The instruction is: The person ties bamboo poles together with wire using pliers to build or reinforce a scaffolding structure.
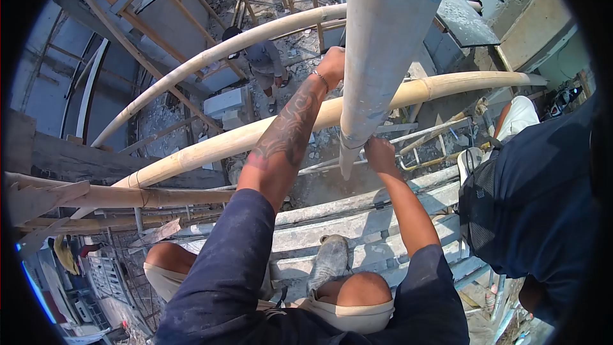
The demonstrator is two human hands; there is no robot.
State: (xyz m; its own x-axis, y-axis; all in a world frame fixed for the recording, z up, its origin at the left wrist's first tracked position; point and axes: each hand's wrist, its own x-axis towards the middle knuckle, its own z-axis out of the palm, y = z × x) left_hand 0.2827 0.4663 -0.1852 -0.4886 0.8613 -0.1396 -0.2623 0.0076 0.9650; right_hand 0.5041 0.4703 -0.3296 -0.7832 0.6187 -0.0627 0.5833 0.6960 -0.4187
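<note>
A thick grey pole (383, 45) rises from the middle of the head view to its top edge, with a thin band like wire round its lower end. My left hand (332, 64) is closed against the pole's left side, its fingertips partly hidden. Lower down, my right hand (381, 154) is closed at the pole's right side, close to the band. A curved bamboo pole (204, 148) crosses behind the grey pole, beneath my left forearm. Another bamboo pole (211, 61) arcs farther off, to the left of my left hand.
Beneath me are worn planks (364, 239), where my shoe (329, 262) rests. A co-worker in a dark shirt (536, 198) is close on my right. Far below, another person (262, 61) stands among rubble and wooden frames. A split bamboo pole (159, 197) lies at left.
</note>
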